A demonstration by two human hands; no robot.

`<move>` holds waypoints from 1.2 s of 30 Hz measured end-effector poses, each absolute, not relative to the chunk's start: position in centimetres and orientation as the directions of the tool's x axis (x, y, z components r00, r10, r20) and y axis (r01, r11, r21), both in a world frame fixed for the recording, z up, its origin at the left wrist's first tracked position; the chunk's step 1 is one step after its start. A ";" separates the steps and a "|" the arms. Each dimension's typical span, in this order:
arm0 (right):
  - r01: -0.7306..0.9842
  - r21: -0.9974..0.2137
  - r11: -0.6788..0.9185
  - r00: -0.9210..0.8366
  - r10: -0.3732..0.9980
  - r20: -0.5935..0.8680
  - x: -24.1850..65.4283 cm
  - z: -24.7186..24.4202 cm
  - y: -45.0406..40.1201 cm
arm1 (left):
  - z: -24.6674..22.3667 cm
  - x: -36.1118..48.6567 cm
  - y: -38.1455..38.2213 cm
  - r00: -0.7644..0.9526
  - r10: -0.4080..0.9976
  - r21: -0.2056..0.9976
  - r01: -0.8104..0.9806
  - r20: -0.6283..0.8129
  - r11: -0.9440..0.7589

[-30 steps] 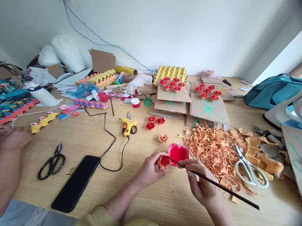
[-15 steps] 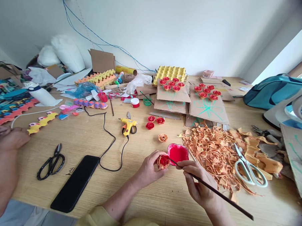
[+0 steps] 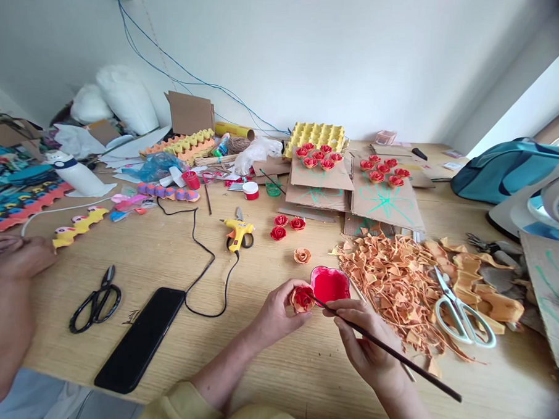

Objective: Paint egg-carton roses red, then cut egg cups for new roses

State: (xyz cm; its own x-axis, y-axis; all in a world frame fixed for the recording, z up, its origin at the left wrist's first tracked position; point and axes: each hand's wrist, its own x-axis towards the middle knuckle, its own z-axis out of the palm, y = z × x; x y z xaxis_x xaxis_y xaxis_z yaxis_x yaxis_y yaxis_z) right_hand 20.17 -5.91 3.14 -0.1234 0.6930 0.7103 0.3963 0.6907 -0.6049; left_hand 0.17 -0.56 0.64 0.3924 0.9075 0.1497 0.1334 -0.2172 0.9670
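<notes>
1. The left grip (image 3: pixel 282 309) is closed around a small orange rose-shaped flower (image 3: pixel 302 299) with red paint on its petals, the fingers curled about its side.
2. The right grip (image 3: pixel 364 341) pinches a long, thin, dark-handled paintbrush (image 3: pixel 403 350) between thumb and fingers; its tip is at the flower's centre, and its handle slants down to the right.
3. Just beyond the two grips sits a shallow, wavy-rimmed dish of red paint (image 3: pixel 330 287).
4. Beyond the left grip, an unpainted orange paper-like rose (image 3: pixel 302 255) rests on the pale wooden counter (image 3: pixel 272 382), with three red roses (image 3: pixel 280 233) farther out.
5. To the right of the right grip spreads a heap of orange scraps (image 3: pixel 388 273), with white-handled scissors (image 3: pixel 462 316) at its right side.
6. Left of the left grip lie a large black phone (image 3: pixel 139 340) and, farther off, black-handled scissors (image 3: pixel 90 312); a yellow glue gun (image 3: pixel 237 234) with a black cord lies farther out.
7. Well beyond both grips, red-and-orange roses (image 3: pixel 326 164) stand on brown cardboard sheets (image 3: pixel 386 208) with green marks, in front of a yellow egg tray (image 3: pixel 317 136).
8. Far left of the left grip, another person's hands (image 3: pixel 25 257) are near a yellow strip of moulded cups (image 3: pixel 82 224).
</notes>
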 end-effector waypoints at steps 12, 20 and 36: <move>0.445 -0.460 0.769 -0.210 0.588 0.781 20.9 3.1 -6.3 | 0.7 0.2 -0.6 0.366 0.919 0.958 0.176 0.148 -0.225; 0.388 -0.550 0.739 -0.182 0.647 0.741 20.5 3.4 -5.8 | 0.3 0.0 -0.5 0.427 0.894 0.970 0.128 0.136 -0.209; 0.389 -0.563 0.729 -0.202 0.664 0.720 20.7 3.4 -5.7 | 0.2 0.0 -0.6 0.461 0.875 0.971 0.100 0.147 -0.216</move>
